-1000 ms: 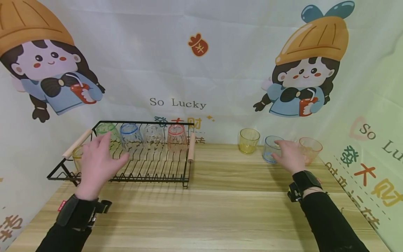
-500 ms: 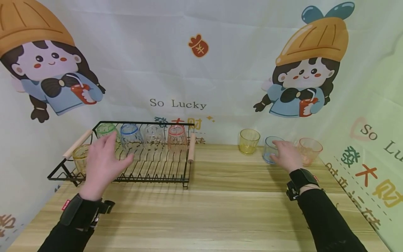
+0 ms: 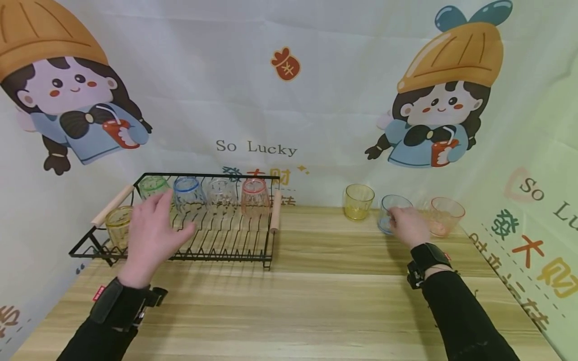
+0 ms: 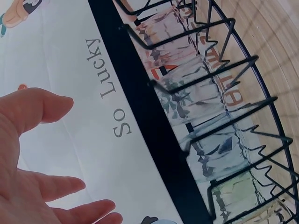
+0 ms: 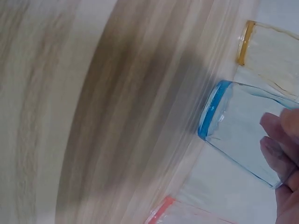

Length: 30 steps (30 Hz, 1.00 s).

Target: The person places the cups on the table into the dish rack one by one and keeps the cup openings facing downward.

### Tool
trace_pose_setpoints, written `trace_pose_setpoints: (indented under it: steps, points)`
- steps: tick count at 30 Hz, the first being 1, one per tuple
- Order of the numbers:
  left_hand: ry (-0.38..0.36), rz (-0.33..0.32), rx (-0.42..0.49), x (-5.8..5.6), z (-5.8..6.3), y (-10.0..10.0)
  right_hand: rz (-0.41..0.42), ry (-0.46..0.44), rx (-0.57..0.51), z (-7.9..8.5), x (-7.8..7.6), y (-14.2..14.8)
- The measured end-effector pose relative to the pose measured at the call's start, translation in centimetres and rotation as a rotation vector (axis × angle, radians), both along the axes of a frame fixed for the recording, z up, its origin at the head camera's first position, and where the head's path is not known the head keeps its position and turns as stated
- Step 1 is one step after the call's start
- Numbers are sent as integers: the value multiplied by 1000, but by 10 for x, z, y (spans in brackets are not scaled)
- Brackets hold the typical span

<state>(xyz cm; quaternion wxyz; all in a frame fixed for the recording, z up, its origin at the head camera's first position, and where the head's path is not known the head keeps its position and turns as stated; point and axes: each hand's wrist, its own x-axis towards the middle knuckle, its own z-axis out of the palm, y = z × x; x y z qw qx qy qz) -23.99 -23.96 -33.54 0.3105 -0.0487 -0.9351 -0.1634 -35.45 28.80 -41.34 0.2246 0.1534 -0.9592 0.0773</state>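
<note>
Long black sleeves cover both arms, the left sleeve (image 3: 97,333) and the right sleeve (image 3: 460,313) alike plain, close-fitting and matte. Over each cuff sits a broad black band, the left band (image 3: 108,301) and the right band (image 3: 429,255), with a small red tag (image 3: 99,293) at its outer edge; pale marks on the left one are too small to read. A compact black camera (image 3: 158,297) juts from the left band's inner side, another (image 3: 414,276) from the right's.
</note>
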Motion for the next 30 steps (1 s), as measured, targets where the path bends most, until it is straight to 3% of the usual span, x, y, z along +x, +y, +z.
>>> trace_pose_setpoints:
  steps: [3,8,17,30]
  points:
    - [10,-6,-5,-1,0,3,3,31,-19,-1,0,0]
    - [19,-21,-15,-3,1,8,4,7,-67,2,7,2]
    - [-96,-66,-3,-5,6,17,-15,54,-162,11,29,15]
    - [-126,-106,25,-8,7,27,15,115,-348,30,51,18]
